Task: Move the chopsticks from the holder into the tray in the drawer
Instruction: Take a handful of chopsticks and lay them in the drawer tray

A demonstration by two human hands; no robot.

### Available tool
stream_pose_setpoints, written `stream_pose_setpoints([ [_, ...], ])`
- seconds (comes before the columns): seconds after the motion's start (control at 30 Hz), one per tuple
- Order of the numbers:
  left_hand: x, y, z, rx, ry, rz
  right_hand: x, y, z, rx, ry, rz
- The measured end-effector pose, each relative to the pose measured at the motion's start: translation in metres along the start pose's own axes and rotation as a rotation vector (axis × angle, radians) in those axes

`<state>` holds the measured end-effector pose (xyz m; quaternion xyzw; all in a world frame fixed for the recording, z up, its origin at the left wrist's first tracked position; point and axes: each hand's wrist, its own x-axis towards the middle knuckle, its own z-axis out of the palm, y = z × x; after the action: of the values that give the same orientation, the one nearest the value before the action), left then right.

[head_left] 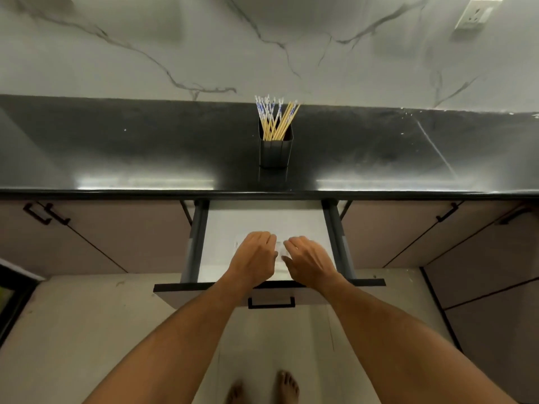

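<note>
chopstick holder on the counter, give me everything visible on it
The holder is a small dark, squarish cup with faint vertical ribs on its front, likely plastic or metal. It stands upright on the black counter, about midway along it and directly behind the open drawer. A bundle of chopsticks stands in it, fanned out and leaning above the rim: pale wooden shafts, several with blue-and-white patterned tops. Neither hand touches it; only the counter and the chopsticks are in contact with it.

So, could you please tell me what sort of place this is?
Most likely a home kitchen: a dark countertop against a marble-look wall, chopsticks in a holder, and an open drawer below.
</note>
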<state>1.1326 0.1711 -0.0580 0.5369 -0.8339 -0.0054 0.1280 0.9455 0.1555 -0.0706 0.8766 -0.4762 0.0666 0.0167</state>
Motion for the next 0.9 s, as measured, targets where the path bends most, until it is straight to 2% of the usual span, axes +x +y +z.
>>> stream_pose_setpoints([
  [0.17,0.034,-0.013,-0.026,0.001,0.017,-0.080,0.041,0.003,-0.033,-0.081,0.063,0.079],
  [0.43,0.099,-0.047,-0.066,0.114,0.139,-0.071,0.103,0.024,-0.079,-0.162,0.194,0.135],
  [0.67,0.179,-0.072,-0.093,0.109,0.253,-0.094,0.178,0.058,-0.103,-0.135,0.282,0.114],
  [0.9,0.256,-0.100,-0.087,0.052,0.304,-0.142,0.261,0.101,-0.099,-0.030,0.302,0.104],
])
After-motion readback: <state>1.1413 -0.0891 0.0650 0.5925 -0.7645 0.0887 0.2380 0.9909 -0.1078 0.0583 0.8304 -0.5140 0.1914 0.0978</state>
